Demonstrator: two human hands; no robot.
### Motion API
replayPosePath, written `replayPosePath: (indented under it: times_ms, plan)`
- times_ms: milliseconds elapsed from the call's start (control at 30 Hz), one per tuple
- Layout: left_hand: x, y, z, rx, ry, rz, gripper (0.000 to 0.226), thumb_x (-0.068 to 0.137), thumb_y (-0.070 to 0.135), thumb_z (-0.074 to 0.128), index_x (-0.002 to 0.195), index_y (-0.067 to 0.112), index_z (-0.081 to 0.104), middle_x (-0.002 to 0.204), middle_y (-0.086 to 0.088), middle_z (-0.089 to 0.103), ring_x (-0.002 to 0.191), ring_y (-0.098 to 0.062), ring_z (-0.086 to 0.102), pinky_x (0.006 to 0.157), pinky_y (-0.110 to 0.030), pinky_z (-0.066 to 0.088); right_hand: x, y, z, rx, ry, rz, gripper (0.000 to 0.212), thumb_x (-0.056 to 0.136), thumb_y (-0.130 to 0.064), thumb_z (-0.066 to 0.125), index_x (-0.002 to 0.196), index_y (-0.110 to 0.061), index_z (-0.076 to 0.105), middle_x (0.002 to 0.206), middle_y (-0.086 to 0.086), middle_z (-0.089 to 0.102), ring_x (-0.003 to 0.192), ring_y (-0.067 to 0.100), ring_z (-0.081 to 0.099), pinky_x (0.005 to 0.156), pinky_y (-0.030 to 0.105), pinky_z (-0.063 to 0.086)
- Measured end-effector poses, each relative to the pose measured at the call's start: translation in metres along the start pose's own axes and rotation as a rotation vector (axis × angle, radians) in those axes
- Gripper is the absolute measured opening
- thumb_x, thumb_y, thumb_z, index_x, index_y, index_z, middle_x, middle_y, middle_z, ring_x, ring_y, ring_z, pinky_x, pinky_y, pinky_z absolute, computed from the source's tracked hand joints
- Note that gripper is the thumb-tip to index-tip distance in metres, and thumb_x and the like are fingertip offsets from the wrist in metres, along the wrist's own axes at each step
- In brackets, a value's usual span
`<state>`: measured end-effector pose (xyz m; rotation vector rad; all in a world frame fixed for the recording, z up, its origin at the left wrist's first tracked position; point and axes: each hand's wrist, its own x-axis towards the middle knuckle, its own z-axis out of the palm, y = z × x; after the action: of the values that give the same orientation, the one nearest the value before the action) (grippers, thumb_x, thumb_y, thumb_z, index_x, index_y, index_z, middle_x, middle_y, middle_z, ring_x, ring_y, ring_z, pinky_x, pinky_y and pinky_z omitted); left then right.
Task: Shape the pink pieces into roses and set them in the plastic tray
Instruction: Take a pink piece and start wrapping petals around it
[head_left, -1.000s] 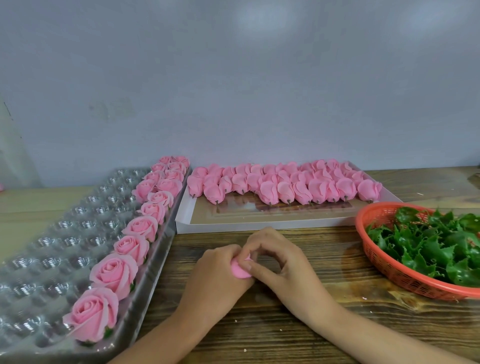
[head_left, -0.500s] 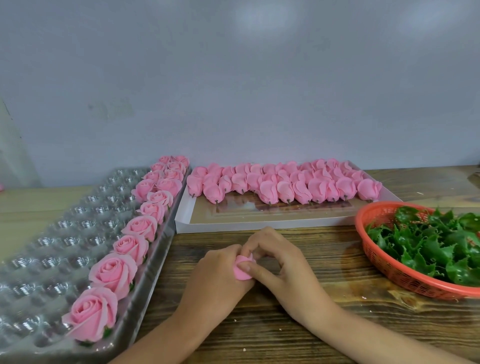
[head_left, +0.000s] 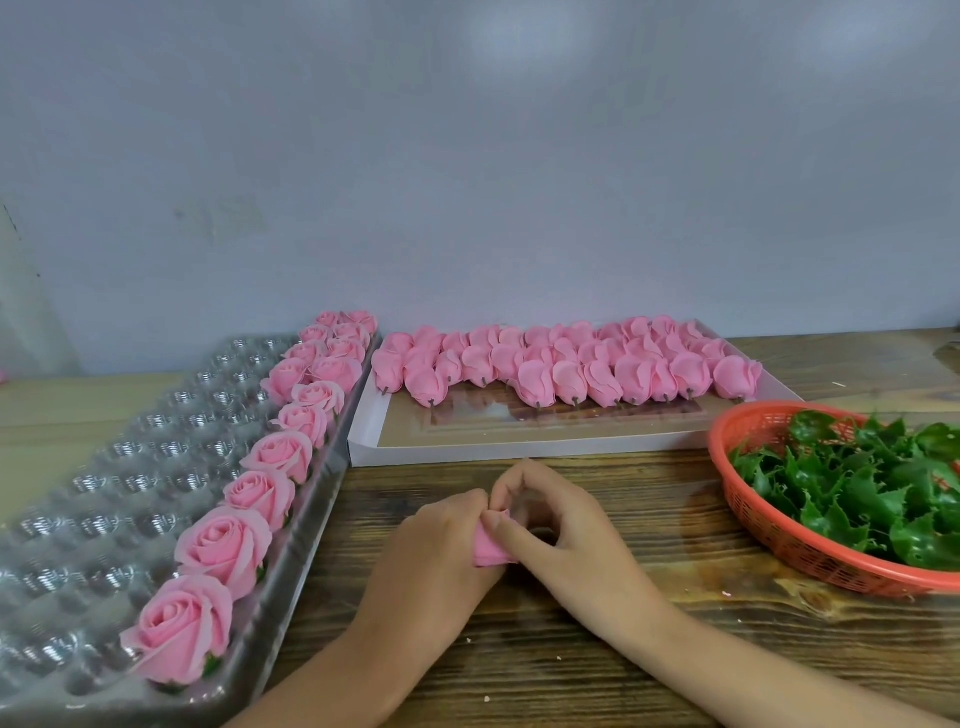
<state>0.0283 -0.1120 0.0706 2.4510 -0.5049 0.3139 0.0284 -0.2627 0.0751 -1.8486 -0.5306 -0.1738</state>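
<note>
A wooden counter runs along a plain grey wall and carries everything. On its left lies the clear plastic tray, a long sheet of round cups set at a slant toward the wall. Most cups hold nothing; finished roses fill the column along its right edge, and a 2nd column of roses sits beside them at the far end. Just beside the tray, against the wall, is a flat white box. Unshaped pink pieces lie packed in rows across its far half, short stems pointing toward the person. At the right edge stands an orange mesh basket, partly cut off by the frame, heaped with green leaves.

In front of the box, 2 bare hands meet low over the counter. The left hand is curled around 1 pink piece, which shows between the 2 hands. The right hand pinches the top of that piece between thumb and forefinger, its other fingers curled. The piece is well apart from the tray.
</note>
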Motion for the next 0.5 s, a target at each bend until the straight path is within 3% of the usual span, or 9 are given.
replayPosePath:
  times_ms: [67,200,333,500]
  plan:
    - [-0.0003,0.0014,-0.0006,0.019,-0.003,0.020,0.021,0.086,0.041,0.057,0.070,0.038,0.042,0.067,0.012,0.056,0.064,-0.002,0.055,0.056,-0.016,0.036,0.0000,-0.0006,-0.0004,-0.007,-0.004,0.007,0.011,0.090,-0.012,0.066,0.084,-0.020,0.061,0.076,-0.012,0.057,0.072,0.009,0.054,0.068,0.023,0.043]
    - [0.0003,0.0026,-0.0019,-0.007,-0.003,0.000,0.011,0.088,0.042,0.056,0.080,0.034,0.054,0.072,0.015,0.060,0.069,0.000,0.058,0.056,-0.014,0.038,-0.0016,-0.0027,-0.0004,-0.020,-0.030,-0.039,0.012,0.090,-0.010,0.066,0.086,-0.020,0.061,0.083,-0.010,0.057,0.080,0.014,0.058,0.074,0.037,0.051]
    - [0.0005,0.0010,-0.0018,-0.064,-0.007,-0.057,0.024,0.092,0.038,0.055,0.068,0.040,0.051,0.067,0.013,0.062,0.074,0.004,0.059,0.059,-0.010,0.040,-0.0025,-0.0049,-0.0012,-0.194,-0.079,-0.171,0.012,0.091,-0.014,0.067,0.087,-0.022,0.059,0.091,-0.017,0.053,0.093,0.008,0.055,0.078,0.016,0.042]
    - [0.0027,-0.0004,-0.0014,-0.067,-0.006,-0.066,0.024,0.090,0.038,0.055,0.066,0.038,0.051,0.063,0.013,0.060,0.067,0.002,0.059,0.057,-0.010,0.039,-0.0032,-0.0018,0.0009,-0.185,-0.032,-0.156,0.010,0.091,-0.026,0.066,0.092,-0.029,0.056,0.092,-0.015,0.056,0.093,0.009,0.056,0.077,0.017,0.044]
